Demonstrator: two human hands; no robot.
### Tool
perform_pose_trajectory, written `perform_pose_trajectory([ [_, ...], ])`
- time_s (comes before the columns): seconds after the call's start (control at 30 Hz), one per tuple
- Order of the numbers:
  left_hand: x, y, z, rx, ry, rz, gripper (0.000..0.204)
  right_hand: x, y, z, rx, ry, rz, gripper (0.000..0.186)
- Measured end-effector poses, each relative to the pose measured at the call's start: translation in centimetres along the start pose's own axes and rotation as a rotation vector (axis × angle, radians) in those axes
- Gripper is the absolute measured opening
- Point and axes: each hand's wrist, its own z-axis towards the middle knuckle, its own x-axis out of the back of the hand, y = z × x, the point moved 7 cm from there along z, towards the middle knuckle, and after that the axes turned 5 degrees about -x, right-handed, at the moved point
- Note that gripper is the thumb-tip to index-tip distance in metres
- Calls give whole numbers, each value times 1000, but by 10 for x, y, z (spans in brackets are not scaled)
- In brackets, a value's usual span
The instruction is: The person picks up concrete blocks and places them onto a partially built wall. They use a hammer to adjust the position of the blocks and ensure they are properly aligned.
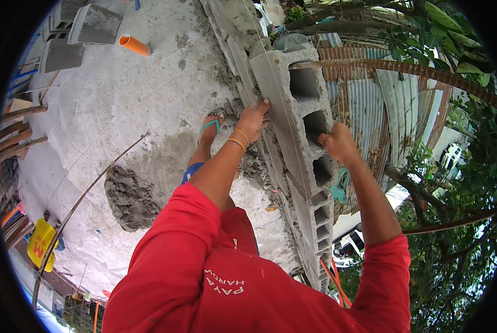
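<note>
Grip of the right hand (337, 143) was curled closed on the right edge of a hollow block (277, 95); the left hand (252, 120), partly open, lay at its left face. The block topped the row's far end; a mortar heap (129, 200) lay left.

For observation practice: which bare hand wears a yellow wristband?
The left bare hand, by the grey concrete block's flat face: its yellow wristband shows. The right bare hand, by the hollows, shows none.
</note>
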Motion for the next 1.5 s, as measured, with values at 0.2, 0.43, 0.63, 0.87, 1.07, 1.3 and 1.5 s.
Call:
perform_pose_trajectory([
  [0.2,3,-2,-2,19,35,55,64,-9,12,12,41,40,41,36],
  [0.43,47,10,25,-19,358,67,70,-11,5,8,44,69,3,38],
  [0.63,28,37,63,-78,449,-38,86,-16,17,17,50,47,-2,38],
  [0.87,-24,58,77,-129,156,-429,81,-16,18,15,47,57,-33,39],
  [1.07,-22,54,80,-148,176,-438,75,-14,8,11,41,44,-68,40],
  [1.3,-20,97,98,-109,51,-426,73,-13,11,9,26,23,-94,39],
  [1.5,-23,115,118,-61,7,-408,47,-11,13,15,37,63,-105,44],
])
